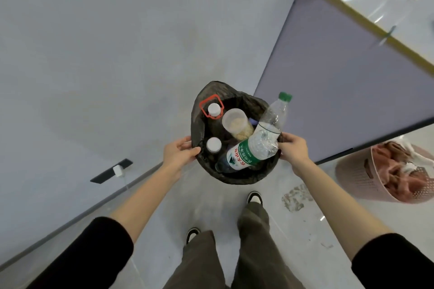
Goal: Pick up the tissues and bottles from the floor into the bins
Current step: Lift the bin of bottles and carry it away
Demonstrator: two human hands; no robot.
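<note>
Left hand (179, 153) and right hand (293, 149) fingers grasping bin (234, 180) rim, bottles (249, 151) partly hidden

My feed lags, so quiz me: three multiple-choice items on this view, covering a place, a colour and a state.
1. Relative to the bin, the pink basket stands: A) left B) right C) inside
2. The cap on the protruding clear bottle is: A) green B) red C) blue
3. The hands: A) both grip the bin's rim B) hang free C) hold tissues
Answers: 1 B, it stands on the person's right; 2 A, plainly green; 3 A, left hand and right hand clasp opposite sides.
</note>
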